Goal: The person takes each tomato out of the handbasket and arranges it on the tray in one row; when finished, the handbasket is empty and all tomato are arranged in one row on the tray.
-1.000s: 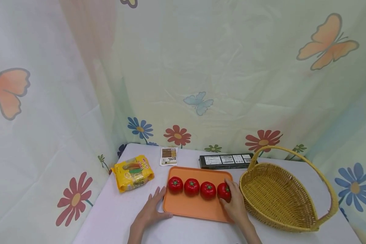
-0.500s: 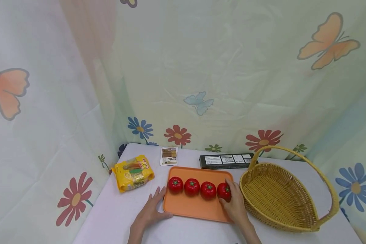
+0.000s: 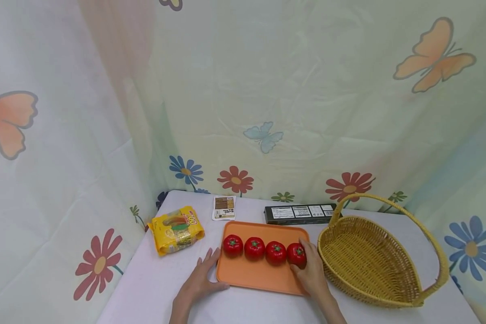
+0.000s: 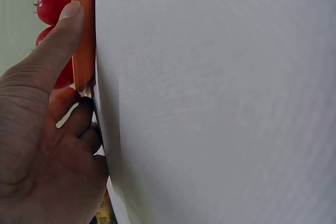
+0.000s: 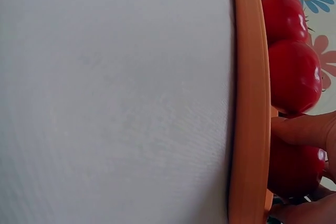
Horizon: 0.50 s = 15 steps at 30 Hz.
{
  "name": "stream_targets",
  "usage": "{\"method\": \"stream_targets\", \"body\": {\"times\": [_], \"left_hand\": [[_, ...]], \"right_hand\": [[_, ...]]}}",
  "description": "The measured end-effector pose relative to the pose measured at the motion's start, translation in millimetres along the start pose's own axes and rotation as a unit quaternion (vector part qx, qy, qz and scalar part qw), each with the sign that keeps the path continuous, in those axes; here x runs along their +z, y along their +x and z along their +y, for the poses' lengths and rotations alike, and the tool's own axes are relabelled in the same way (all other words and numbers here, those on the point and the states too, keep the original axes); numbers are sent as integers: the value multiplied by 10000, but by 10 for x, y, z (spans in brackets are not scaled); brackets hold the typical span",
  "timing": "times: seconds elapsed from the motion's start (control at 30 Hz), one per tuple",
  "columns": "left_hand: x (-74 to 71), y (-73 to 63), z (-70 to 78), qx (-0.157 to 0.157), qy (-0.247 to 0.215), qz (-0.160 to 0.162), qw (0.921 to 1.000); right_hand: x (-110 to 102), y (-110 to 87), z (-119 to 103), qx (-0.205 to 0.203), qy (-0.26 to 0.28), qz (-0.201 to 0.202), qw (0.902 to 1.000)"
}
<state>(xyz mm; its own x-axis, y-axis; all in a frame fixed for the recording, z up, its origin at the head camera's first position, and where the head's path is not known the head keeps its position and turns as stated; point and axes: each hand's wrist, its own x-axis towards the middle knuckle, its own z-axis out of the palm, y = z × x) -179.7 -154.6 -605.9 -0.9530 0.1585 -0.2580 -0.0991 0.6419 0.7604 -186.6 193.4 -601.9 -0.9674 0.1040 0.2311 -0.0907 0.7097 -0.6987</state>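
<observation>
Several red tomatoes stand in a row on an orange tray [image 3: 259, 279], including a leftmost tomato [image 3: 232, 245] and a rightmost tomato [image 3: 296, 255]. My right hand [image 3: 312, 270] holds the rightmost one at the tray's right side, thumb in front and fingers behind. In the right wrist view the thumb lies over that tomato [image 5: 295, 171], close beside its neighbour [image 5: 294, 77]. My left hand [image 3: 200, 281] rests at the tray's near left corner, fingers spread along the left side. Its thumb [image 4: 65, 30] touches the tray's near edge [image 4: 84, 35] in the left wrist view.
A yellow wicker basket [image 3: 368, 261] with a tall handle stands just right of the tray. Behind the tray lie a black box [image 3: 299, 213] with white labels and a small flat packet [image 3: 224, 208]. A yellow food bag [image 3: 177, 230] sits at the left.
The rightmost tomato has shifted very slightly left towards its neighbour, with my right hand around it. My left hand and the tray have stayed in place.
</observation>
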Motion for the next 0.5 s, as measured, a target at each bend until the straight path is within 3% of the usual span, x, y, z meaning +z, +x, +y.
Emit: {"method": "stream_targets", "body": {"times": [0.23,0.4,0.5], "left_hand": [[-6,-8,-13,7,11,-130,9999],[-70,-22,-16,157,283,-243,9992],[-122,-43,-7,262,431,-46,9987]], "right_hand": [[-97,-5,-20,-61,-7,-425,9991],[-188,-44,-136,-758,39,143,9970],[-254,-56,-232,-999,224,469,9936]]}}
